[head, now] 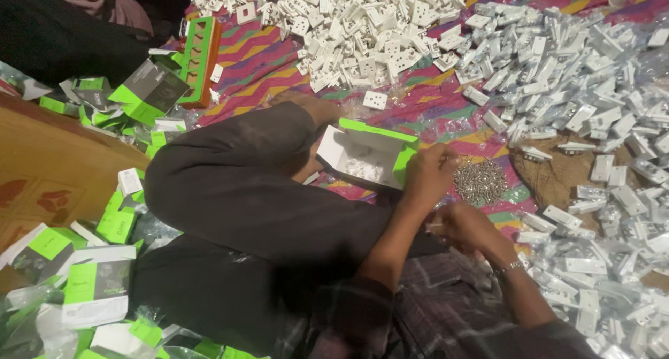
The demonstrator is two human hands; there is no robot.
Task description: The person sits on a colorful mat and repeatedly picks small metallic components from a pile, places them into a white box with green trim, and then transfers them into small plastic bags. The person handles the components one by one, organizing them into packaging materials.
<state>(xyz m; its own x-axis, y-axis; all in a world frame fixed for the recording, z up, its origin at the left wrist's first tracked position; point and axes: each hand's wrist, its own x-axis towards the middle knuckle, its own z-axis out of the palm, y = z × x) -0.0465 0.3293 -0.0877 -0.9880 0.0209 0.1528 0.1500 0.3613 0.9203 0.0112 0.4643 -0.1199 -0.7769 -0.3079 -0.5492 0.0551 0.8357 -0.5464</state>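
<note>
Head view shows us the open white-and-green box (369, 157) resting against the knee, our left hand (428, 174) curled on its right edge, our right hand (465, 226) closed nearby, grip contents unclear, screws (481, 181) just right, white parts (592, 122) crowding far and right.

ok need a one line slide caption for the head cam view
Seated person's left hand holds an open green-and-white box beside a screw pile, right hand close by, white socket parts heaped around.
</note>
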